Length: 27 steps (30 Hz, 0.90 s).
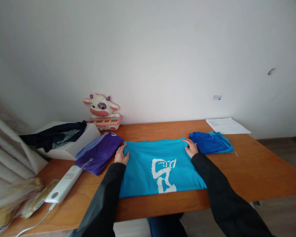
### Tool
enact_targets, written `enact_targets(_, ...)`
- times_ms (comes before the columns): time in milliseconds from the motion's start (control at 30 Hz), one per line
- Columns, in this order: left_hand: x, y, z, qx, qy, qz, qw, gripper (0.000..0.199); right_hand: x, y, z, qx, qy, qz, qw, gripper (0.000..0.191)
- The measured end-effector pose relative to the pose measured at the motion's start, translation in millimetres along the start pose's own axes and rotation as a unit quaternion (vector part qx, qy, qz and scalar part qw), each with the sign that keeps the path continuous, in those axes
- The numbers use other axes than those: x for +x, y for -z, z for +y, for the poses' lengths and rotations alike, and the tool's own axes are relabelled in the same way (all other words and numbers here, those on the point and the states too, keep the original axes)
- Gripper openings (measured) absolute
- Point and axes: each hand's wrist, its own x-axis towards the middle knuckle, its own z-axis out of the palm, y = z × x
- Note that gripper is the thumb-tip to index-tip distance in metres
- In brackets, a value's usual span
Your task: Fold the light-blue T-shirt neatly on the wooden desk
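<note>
A bright blue cloth point(138, 168) with white lettering lies folded into a wide rectangle on the wooden table point(162, 205). My left hand point(122, 155) rests at its far left corner, thumb and fingers apart at the cloth's edge. At the far right corner is my right hand point(190, 147), its thumb and fingers also apart over the cloth. Neither hand visibly pinches the fabric. Folded purple clothing point(102, 154) lies left of my left hand. Just beyond my right hand is a folded darker blue garment point(208, 143) with lighter blue cloth under it.
A white box point(71, 144) with dark clothing point(56, 135) on it stands at the left, near a cow-shaped toy keyboard point(103, 113). A white power strip point(64, 185) and plastic bags point(12, 204) lie front left. White papers point(227, 126) lie back right.
</note>
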Motion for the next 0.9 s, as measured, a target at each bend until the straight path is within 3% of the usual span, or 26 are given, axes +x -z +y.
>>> enact_targets(300,1.8,-3.3,-7.3,-0.002,0.008,-0.004,1.0,0.061,0.5,-0.8,5.6,-0.013,-0.002,-0.018,1.0,0.063)
enact_targets(533,-1.4,-3.0,2.4,0.063,0.03,-0.022,0.997,0.067,2.2,-0.2,-2.3,-0.02,-0.011,-0.011,1.0,0.065)
enact_targets(667,-2.4,3.3,10.5,-0.027,0.034,0.017,0.999,0.065,1.2,5.7,-7.9,-0.008,-0.008,0.009,1.0,0.065)
enact_targets(767,-24.7,23.6,13.2,-0.095,0.06,0.045,0.993,0.057,-27.3,24.8,-6.6,0.002,-0.018,0.036,0.999,0.048)
enact_targets(833,-56.7,43.9,13.1,-0.074,0.057,0.049,0.994,0.047,-64.4,45.6,-3.1,-0.002,-0.037,0.038,0.999,0.036)
enact_targets(867,-77.1,54.7,12.9,-0.042,0.044,0.044,0.997,0.042,-86.7,57.3,-1.4,-0.006,-0.052,0.028,0.998,0.034)
enact_targets(900,-99.2,65.3,12.8,-0.002,0.029,0.037,0.999,0.039,-109.7,69.1,-0.4,-0.016,-0.077,-0.02,0.997,0.036)
